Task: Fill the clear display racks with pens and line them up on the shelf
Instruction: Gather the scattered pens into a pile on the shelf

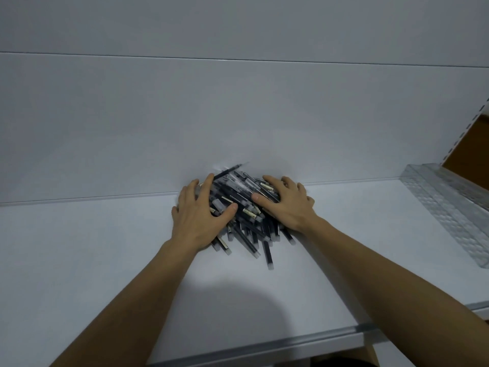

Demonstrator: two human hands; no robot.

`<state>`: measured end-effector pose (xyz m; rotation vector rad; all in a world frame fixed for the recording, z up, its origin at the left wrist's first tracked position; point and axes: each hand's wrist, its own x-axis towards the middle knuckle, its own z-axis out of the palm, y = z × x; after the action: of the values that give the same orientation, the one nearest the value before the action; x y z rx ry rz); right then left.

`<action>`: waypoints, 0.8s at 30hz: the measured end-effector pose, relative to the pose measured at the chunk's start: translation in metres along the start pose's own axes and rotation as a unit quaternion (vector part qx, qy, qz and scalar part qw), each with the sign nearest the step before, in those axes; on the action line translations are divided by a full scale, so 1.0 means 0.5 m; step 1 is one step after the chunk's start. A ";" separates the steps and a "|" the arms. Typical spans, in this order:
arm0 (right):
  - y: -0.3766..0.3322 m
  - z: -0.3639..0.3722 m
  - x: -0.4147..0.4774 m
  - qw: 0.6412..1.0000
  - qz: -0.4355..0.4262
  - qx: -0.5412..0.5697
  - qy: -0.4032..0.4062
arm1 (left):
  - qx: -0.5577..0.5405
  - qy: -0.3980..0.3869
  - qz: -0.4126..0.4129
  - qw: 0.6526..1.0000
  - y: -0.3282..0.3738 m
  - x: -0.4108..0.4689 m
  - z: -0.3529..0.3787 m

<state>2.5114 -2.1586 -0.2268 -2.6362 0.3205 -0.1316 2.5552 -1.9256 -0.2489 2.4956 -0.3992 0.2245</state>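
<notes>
A heap of several dark pens with frosted caps (242, 207) lies on the white shelf (105, 247), against the back panel. My left hand (198, 215) rests on the heap's left side, fingers spread and bent over the pens, thumb on top. My right hand (285, 205) covers the heap's right side the same way, thumb pointing left over the pens. Both hands cup the heap between them. A clear display rack (447, 210) lies along the shelf's right end, with no pens seen in it.
The shelf's front edge has a grey strip (264, 348). A perforated upright (471, 136) stands at the far right, with brown wood behind it. The white back panel (185, 115) rises right behind the heap.
</notes>
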 end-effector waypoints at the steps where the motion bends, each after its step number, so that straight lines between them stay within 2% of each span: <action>1: -0.008 0.004 -0.002 1.000 0.000 0.000 -0.003 | -0.002 0.001 0.001 1.000 -0.006 0.000 -0.002; 19: -0.233 0.129 -0.014 1.000 -0.002 0.020 -0.019 | -0.011 -0.005 0.011 1.000 -0.207 -0.012 -0.144; 24: -0.255 0.130 -0.019 0.999 0.000 0.033 -0.034 | -0.007 -0.011 0.012 1.000 -0.237 -0.017 -0.170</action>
<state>2.5378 -2.0176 -0.2245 -2.5695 0.2881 -0.0511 2.5809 -1.7817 -0.2457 2.4830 -0.4378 0.2040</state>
